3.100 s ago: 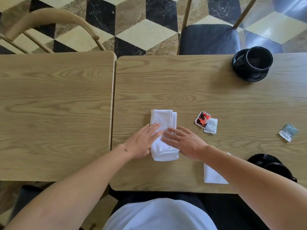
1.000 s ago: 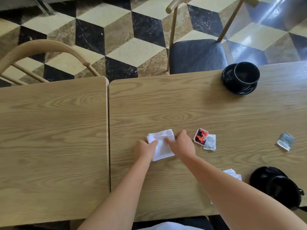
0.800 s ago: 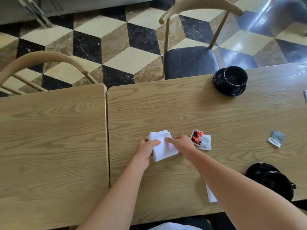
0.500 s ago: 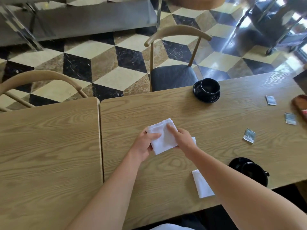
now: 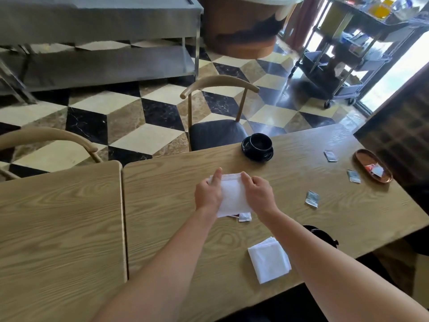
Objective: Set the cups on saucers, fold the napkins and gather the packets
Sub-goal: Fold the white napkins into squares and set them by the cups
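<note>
My left hand [image 5: 207, 194] and my right hand [image 5: 259, 194] grip a folded white napkin [image 5: 233, 196] by its two sides, lifted above the wooden table [image 5: 290, 196]. Under its near edge lie a pale packet [image 5: 245, 217] and a red packet, mostly hidden. A second folded napkin [image 5: 269, 259] lies near the front edge. A black cup [image 5: 260, 142] stands on a black saucer [image 5: 257, 155] at the far edge. Another black cup [image 5: 321, 233] shows behind my right forearm. Loose packets lie at the right: one [image 5: 311, 199], one [image 5: 353, 176], one [image 5: 330, 156].
A brown oval tray [image 5: 362, 159] with packets inside [image 5: 374, 170] sits at the far right. A second wooden table [image 5: 58, 217] adjoins on the left. Two chairs [image 5: 216, 131] stand across the table. A metal shelf unit and a cart are on the tiled floor behind.
The napkin went from a long fold pressed flat to a small square, and both hands have lifted it and carried it forward. The view has tilted up, showing the tray and more packets.
</note>
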